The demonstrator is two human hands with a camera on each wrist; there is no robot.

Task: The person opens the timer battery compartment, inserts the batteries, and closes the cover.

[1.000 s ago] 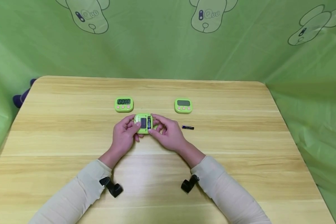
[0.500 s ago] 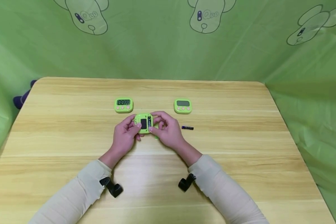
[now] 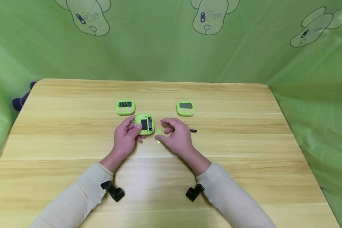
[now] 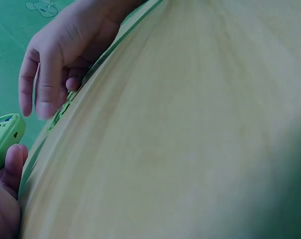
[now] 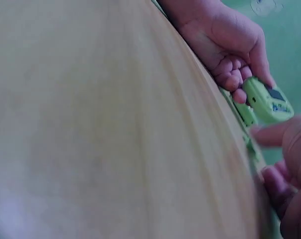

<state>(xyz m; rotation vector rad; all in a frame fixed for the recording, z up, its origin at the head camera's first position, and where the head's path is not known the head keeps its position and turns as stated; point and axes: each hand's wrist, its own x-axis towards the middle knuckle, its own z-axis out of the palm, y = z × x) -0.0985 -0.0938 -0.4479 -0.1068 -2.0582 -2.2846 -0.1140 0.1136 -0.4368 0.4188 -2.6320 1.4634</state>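
My left hand (image 3: 125, 136) grips a green timer (image 3: 148, 130), its back facing up and its battery bay uncovered; a dark battery (image 3: 150, 123) lies in the bay. Thumb and fingers of my right hand (image 3: 178, 136) are parted, just right of the timer and not touching it. A small green cover (image 3: 159, 131) lies on the table by the right thumb, partly hidden. In the right wrist view the left hand (image 5: 225, 42) holds the timer (image 5: 264, 102), and the right hand (image 5: 295, 164) is empty.
Two more green timers lie face up behind the hands: one (image 3: 125, 107) at left shows digits, the other (image 3: 185, 108) at right has a blank screen. A loose black battery (image 3: 193, 130) is partly hidden behind the right hand. Green cloth (image 3: 159, 57) hangs behind the wooden table (image 3: 231, 142).
My right hand has let go of the timer and moved to the right, uncovering part of the small green cover. The left hand with the timer has shifted slightly left.
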